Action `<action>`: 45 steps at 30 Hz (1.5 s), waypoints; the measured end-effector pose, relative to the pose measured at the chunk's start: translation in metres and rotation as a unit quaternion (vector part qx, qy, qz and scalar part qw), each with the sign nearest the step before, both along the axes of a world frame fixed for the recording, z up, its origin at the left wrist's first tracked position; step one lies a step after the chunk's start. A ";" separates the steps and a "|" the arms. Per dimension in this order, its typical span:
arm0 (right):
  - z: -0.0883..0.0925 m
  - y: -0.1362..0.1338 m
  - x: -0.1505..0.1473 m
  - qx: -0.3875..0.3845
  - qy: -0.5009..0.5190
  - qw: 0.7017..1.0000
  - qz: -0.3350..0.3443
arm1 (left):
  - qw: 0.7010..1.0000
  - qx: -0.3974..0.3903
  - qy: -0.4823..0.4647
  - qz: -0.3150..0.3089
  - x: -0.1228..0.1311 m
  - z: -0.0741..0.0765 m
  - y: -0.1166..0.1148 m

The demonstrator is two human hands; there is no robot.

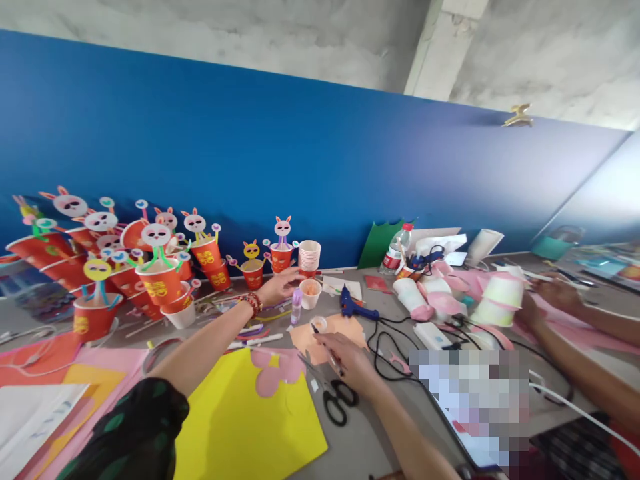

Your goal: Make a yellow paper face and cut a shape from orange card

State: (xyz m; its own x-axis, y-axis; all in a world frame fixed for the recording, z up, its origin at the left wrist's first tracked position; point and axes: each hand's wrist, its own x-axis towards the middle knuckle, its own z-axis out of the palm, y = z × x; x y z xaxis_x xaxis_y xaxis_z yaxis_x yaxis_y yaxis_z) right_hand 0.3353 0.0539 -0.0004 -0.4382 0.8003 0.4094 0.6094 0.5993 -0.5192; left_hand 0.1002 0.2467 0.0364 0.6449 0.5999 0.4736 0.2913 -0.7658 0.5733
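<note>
My left hand [280, 285] reaches forward across the table, fingers stretched out, near a stack of paper cups [309, 256] and a red cup with a rabbit face [281, 253]. A beaded bracelet sits on that wrist. My right hand [345, 357] is closed round a thin pen-like stick [323, 343], its tip over an orange paper piece [313, 343] beside a small white disc [319, 324]. Black-handled scissors [335, 400] lie just in front of this hand.
Several red rabbit cups [160, 280] crowd the left against the blue wall. A blue glue gun [353, 308], yellow sheet [240, 420], pink cut-outs [273, 373], a water bottle [395, 252] and cables lie about. Another person's arms [560, 320] work at the right.
</note>
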 end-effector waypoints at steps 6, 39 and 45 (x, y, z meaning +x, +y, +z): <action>0.007 -0.004 -0.003 -0.035 0.015 0.999 0.006 | 0.990 0.026 -0.065 0.122 -0.029 -0.004 -0.054; 0.021 -0.113 -0.045 -0.086 -0.058 0.988 -0.118 | 0.962 0.011 0.254 0.097 -0.100 -0.041 -0.248; 0.002 -0.139 -0.062 -0.100 0.023 0.984 -0.142 | 0.966 0.037 0.236 0.100 -0.103 -0.048 -0.248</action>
